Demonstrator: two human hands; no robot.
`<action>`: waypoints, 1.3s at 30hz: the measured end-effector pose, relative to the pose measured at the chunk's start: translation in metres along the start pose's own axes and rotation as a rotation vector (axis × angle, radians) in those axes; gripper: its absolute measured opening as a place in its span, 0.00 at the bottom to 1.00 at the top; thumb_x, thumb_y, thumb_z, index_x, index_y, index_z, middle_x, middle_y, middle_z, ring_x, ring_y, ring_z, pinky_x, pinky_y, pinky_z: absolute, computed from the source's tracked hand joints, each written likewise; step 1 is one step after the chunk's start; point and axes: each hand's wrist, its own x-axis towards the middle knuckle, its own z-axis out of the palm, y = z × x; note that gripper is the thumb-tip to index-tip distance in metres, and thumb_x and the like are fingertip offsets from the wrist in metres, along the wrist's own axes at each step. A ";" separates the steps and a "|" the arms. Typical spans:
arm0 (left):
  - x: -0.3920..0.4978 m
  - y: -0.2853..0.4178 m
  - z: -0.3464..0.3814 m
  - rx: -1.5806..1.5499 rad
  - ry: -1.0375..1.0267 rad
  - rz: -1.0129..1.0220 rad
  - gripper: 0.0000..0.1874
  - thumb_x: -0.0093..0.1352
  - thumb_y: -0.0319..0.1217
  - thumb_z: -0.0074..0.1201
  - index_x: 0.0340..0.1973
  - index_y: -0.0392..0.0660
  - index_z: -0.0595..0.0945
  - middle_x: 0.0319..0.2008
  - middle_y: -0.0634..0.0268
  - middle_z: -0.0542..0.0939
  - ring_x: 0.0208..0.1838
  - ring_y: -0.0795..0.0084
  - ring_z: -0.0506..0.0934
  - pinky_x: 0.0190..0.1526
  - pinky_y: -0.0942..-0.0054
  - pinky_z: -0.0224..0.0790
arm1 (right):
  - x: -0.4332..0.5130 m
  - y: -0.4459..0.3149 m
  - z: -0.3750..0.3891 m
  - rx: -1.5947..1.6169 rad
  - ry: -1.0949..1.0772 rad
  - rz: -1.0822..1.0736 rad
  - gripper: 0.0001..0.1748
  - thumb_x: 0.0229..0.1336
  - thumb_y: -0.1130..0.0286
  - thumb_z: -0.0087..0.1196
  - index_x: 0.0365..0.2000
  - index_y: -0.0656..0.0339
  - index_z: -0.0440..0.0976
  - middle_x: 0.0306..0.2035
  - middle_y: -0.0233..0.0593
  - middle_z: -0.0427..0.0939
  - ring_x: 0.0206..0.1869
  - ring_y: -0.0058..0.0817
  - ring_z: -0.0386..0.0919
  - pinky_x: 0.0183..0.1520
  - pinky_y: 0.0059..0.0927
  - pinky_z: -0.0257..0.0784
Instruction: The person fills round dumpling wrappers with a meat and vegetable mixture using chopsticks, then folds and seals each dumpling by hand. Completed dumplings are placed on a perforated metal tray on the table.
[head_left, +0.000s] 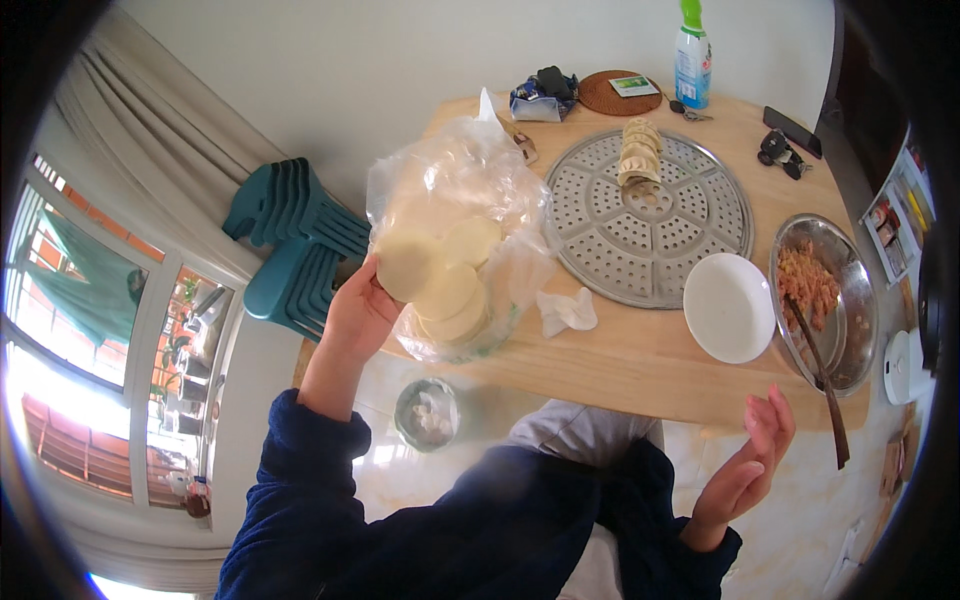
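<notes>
My left hand (363, 310) pinches the edge of a round dumpling wrapper (409, 265), raised over a clear plastic bag (457, 180). More pale wrappers (454, 311) lie overlapped on that bag. Off the table's front edge, my right hand (750, 461) hangs with its fingers apart, holding nothing. It is nearest to a white bowl (729, 307) and a steel bowl (855, 345) of minced filling (808, 281), with a brown utensil (821, 382) leaning out over the rim. Folded dumplings (640, 152) stand in a row on a round perforated metal steamer tray (600, 240).
A crumpled tissue (568, 311) lies on the wooden table (615, 367). Toward the back are a woven mat (607, 96), a blue-white bottle (693, 67), keys (781, 154) and a dark phone (793, 132). Stacked green stools (289, 244) and a waste bin (427, 414) stand at left.
</notes>
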 end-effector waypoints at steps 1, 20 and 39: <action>0.001 0.002 -0.001 -0.086 -0.063 -0.033 0.22 0.81 0.35 0.36 0.64 0.32 0.69 0.63 0.51 0.76 0.64 0.59 0.76 0.68 0.60 0.66 | 0.000 0.000 0.001 0.001 0.016 0.005 0.30 0.78 0.51 0.29 0.53 0.63 0.75 0.65 0.61 0.65 0.56 0.46 0.73 0.60 0.45 0.66; 0.011 -0.022 0.078 -0.777 -0.057 -0.155 0.22 0.78 0.33 0.36 0.62 0.33 0.68 0.69 0.41 0.64 0.75 0.42 0.58 0.74 0.46 0.52 | 0.001 -0.007 0.005 0.019 0.021 0.009 0.31 0.78 0.50 0.28 0.50 0.62 0.76 0.63 0.59 0.67 0.53 0.42 0.74 0.58 0.44 0.68; 0.035 -0.035 0.112 -0.825 -0.679 -0.193 0.16 0.73 0.28 0.44 0.54 0.35 0.73 0.58 0.53 0.73 0.58 0.55 0.74 0.64 0.59 0.67 | -0.003 -0.005 -0.002 0.011 0.040 0.062 0.30 0.78 0.50 0.31 0.49 0.64 0.76 0.63 0.57 0.67 0.52 0.41 0.74 0.58 0.43 0.69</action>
